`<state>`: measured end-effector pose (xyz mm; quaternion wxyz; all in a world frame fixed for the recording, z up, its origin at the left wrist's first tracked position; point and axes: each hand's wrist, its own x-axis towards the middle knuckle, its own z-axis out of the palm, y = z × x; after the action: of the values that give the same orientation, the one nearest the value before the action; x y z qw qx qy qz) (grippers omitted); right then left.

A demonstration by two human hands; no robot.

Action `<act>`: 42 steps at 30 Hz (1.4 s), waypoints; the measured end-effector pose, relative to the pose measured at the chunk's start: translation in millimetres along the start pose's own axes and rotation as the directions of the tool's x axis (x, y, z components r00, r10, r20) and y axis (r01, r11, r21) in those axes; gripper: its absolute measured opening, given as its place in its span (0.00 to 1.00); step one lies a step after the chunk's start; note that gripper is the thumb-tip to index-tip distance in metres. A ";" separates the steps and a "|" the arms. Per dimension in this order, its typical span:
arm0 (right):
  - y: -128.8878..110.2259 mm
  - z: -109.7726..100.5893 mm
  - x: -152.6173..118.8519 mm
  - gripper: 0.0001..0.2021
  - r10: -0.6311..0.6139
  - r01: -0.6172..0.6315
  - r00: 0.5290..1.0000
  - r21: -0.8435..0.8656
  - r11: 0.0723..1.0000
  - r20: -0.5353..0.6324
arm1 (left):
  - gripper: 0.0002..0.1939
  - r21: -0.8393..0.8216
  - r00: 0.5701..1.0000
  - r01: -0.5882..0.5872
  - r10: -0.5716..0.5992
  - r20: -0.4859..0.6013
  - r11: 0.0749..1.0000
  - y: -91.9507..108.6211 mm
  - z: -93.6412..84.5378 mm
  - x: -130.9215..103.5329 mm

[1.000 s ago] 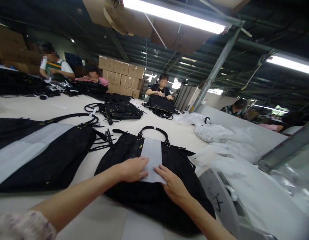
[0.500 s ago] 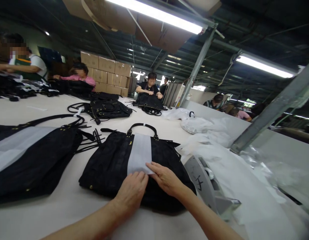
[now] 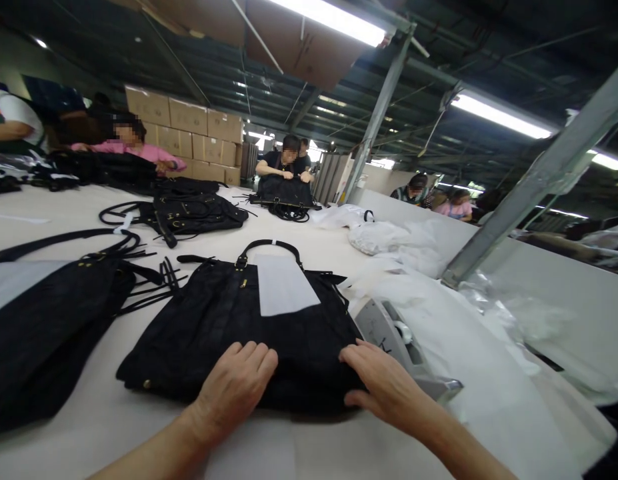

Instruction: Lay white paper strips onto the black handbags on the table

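Observation:
A black handbag (image 3: pixel 209 327) lies flat on the pale table in front of me, handle (image 3: pixel 269 245) pointing away. A white sheet of paper (image 3: pixel 283 288) lies on its upper middle. My left hand (image 3: pixel 236 387) rests palm down on the bag's near edge, fingers together. My right hand (image 3: pixel 383 387) lies at the bag's near right corner, fingers spread, thumb at the bag's bottom edge. Neither hand touches the paper.
Another black bag (image 3: pixel 43 320) lies at left, more bags (image 3: pixel 189 210) farther back. A grey tape dispenser (image 3: pixel 399 340) stands right of my bag, beside heaps of white wrapping (image 3: pixel 403 240). Other people work at the table's far side. A slanted steel post (image 3: pixel 533 180) rises at right.
Both hands slid off the white paper and back toward me to the bag's near edge. The paper now lies free on the bag. My view turned rightward.

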<state>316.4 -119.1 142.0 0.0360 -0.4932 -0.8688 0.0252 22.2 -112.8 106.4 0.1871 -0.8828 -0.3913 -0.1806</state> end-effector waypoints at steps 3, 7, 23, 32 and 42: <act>7.2 -2.4 10.2 0.09 0.074 -0.079 0.997 -0.171 0.982 -0.032 | 0.12 0.061 0.991 -0.125 0.128 -0.047 0.990 -21.0 -4.1 8.4; 15.5 8.2 31.1 0.05 0.016 -0.028 0.999 -0.273 0.962 -0.046 | 0.10 0.059 0.969 -0.238 0.233 0.079 0.969 -52.9 10.4 22.2; 26.1 -21.2 32.9 0.19 -0.059 0.058 0.986 0.008 0.998 0.159 | 0.31 -0.600 0.823 -0.181 0.454 0.342 0.780 -6.9 12.2 21.8; 44.8 5.9 6.6 0.18 0.409 -0.363 0.890 0.232 0.903 -0.200 | 0.32 -0.628 0.820 -0.036 0.382 0.426 0.778 -3.4 1.2 26.7; 12.0 40.2 -16.2 0.15 0.571 -0.381 0.820 0.773 0.508 0.028 | 0.30 -0.439 0.901 -0.082 0.254 0.350 0.895 38.8 35.7 40.9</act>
<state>331.3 -127.2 100.4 0.3277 -0.6528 -0.5968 0.3321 83.5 -94.6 87.2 -0.0725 -0.9512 -0.2944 -0.0583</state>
